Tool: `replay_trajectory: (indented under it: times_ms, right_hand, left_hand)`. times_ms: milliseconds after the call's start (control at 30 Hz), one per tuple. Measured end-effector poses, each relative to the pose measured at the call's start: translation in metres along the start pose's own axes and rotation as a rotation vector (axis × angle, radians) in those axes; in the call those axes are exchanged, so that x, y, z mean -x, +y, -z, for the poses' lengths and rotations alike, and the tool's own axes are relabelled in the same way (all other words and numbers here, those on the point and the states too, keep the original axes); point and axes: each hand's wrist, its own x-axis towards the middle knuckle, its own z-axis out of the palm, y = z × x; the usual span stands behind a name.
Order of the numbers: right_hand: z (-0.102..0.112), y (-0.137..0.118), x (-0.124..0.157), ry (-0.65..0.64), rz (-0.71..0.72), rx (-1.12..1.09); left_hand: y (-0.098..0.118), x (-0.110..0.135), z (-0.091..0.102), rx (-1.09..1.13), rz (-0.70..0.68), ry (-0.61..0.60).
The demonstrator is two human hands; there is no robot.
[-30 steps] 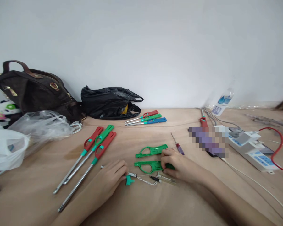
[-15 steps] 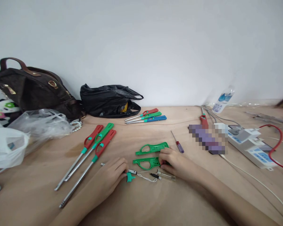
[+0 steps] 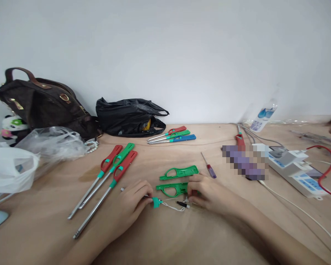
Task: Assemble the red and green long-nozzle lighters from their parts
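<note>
My left hand (image 3: 138,197) is closed, its fingertips pinching a small teal trigger piece (image 3: 156,202). Under its fingers lies a thin metal rod (image 3: 123,189), mostly covered. A white wire loop (image 3: 172,207) runs right from the teal piece toward a small black igniter part (image 3: 182,204). My right hand (image 3: 204,189) has curled fingers at the end of the nearer green lighter casing half (image 3: 171,190); its grip is hidden. A clear tube under that thumb is nearly covered. The other green casing half (image 3: 179,172) lies just beyond, and a screwdriver (image 3: 210,170) lies to the right.
Three long lighters (image 3: 116,173) lie at left, with three more (image 3: 173,135) farther back. A black plastic bag (image 3: 124,117), a dark backpack (image 3: 49,106) and a white bag (image 3: 11,169) stand left. At right are a power strip (image 3: 295,173), cables and a bottle (image 3: 263,117).
The teal trigger piece has come up to my left fingertips. My right hand now covers more of the clear tube. The whole view has shifted slightly.
</note>
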Motion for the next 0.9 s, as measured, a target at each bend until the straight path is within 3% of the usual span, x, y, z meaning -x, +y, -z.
replay_trajectory:
  times_ms: [400,600,800,900]
  right_hand:
    - [0.004,0.000,0.003,-0.068,0.002,0.060]
    - [0.004,0.001,0.004,-0.055,-0.008,0.078]
    - [0.004,0.000,0.004,-0.036,-0.014,0.076]
    - [0.004,0.001,0.004,-0.037,-0.028,0.075]
  left_hand:
    - [0.014,-0.047,0.001,-0.095,0.038,-0.013]
    - [-0.004,-0.026,-0.004,-0.147,0.120,0.028]
    - [-0.033,-0.010,-0.011,-0.476,-0.265,-0.018]
    - [-0.038,-0.008,-0.011,-0.462,-0.310,0.032]
